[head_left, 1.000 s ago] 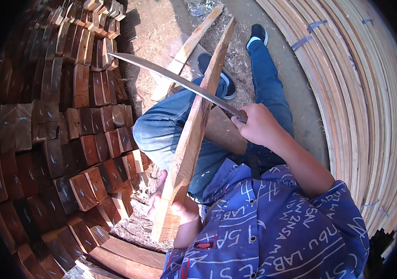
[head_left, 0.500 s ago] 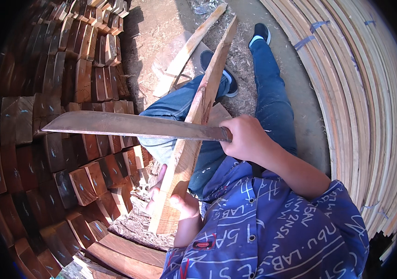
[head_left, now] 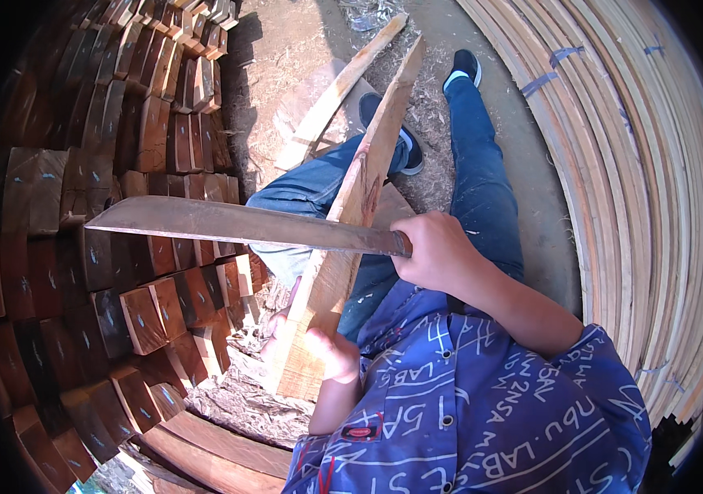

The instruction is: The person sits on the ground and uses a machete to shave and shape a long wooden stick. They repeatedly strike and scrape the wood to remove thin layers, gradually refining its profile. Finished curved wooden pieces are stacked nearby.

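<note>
My right hand [head_left: 442, 249] is closed round the handle of a machete [head_left: 244, 226], most of which the fingers hide. Its long, broad blade points left and lies across the upper side of a wooden plank [head_left: 357, 191]. That plank slants from near my belly up and away to a narrow far end between my legs. My left hand [head_left: 331, 354] grips the plank's near end, thumb on the right side and fingers round the left edge, partly hidden by the wood.
Stacked reddish wood blocks [head_left: 150, 317] fill the left side. Long pale strips [head_left: 615, 189], tied in bundles, curve along the right. Another plank [head_left: 343, 90] lies on the ground ahead, beside my shoes. Wood chips and bark [head_left: 240, 395] litter the ground near the stack.
The plank's near end has lifted slightly, and my left hand has moved up a little with it. The machete has shifted slightly to the right, still across the plank.
</note>
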{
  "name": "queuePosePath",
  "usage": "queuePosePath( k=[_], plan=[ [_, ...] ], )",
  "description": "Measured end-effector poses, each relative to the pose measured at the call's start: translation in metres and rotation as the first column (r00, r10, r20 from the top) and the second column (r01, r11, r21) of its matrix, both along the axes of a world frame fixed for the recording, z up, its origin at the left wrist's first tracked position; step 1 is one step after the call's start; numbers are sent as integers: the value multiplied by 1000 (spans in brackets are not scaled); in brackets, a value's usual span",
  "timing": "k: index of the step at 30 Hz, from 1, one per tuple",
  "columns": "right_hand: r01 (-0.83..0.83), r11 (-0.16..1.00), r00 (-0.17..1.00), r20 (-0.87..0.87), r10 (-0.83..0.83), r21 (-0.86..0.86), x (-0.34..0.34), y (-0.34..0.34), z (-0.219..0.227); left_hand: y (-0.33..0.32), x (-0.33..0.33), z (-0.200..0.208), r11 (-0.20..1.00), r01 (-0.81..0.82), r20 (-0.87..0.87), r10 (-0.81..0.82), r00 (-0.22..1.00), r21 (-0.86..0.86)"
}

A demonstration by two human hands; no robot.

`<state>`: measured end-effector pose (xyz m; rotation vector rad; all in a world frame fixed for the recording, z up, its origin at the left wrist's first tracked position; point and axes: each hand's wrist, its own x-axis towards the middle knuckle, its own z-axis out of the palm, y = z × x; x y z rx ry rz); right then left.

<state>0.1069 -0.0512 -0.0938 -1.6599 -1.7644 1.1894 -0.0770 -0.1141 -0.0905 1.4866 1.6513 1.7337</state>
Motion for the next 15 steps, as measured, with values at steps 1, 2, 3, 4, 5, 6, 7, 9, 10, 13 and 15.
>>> queuePosePath(
  k=[1, 2, 3, 4, 5, 6, 7, 9, 10, 13, 15],
  plan=[
    [7, 1000, 1000, 3, -7, -15, -2, 0, 2, 3, 0, -2, 997, -76, -74, 76, 994, 7],
    [-19, 1000, 1000, -5, 19, -12, -5, -1, 6, 4, 1, -1, 997, -78, -59, 77, 995, -5],
    [-44, 999, 999, -13, 44, -8, -9, -2, 12, 3, 1, 0, 997, -79, -49, 78, 996, -21],
    [-69, 998, 998, -13, 69, -9, -11, -3, 20, 2, 2, 1, 996, -79, -33, 78, 996, -37],
    [-92, 996, 995, -51, 91, -22, -13, -3, 30, 2, 5, 8, 996, -36, -35, 33, 999, -79],
    [-91, 996, 994, -59, 91, 15, -12, -3, 31, 3, 5, 10, 996, 17, -3, -17, 1000, -86],
    [-95, 994, 993, -71, 99, 55, -13, -2, 32, 2, 4, 13, 994, 65, 27, -63, 998, -92],
    [-90, 996, 996, -12, 90, 28, -5, 2, 25, 0, 4, 10, 994, 62, 39, -59, 997, -92],
    [8, 1000, 999, 49, -7, -13, 2, 4, 9, 0, 2, 6, 996, 33, 22, -31, 999, -84],
    [154, 975, 977, 170, -127, -159, 31, 15, -26, 1, -2, -1, 999, 1, -29, -2, 1000, -43],
    [184, 959, 976, 153, -153, -214, 38, 15, -32, 3, 1, -3, 997, 50, -60, -47, 997, 56]
  ],
)
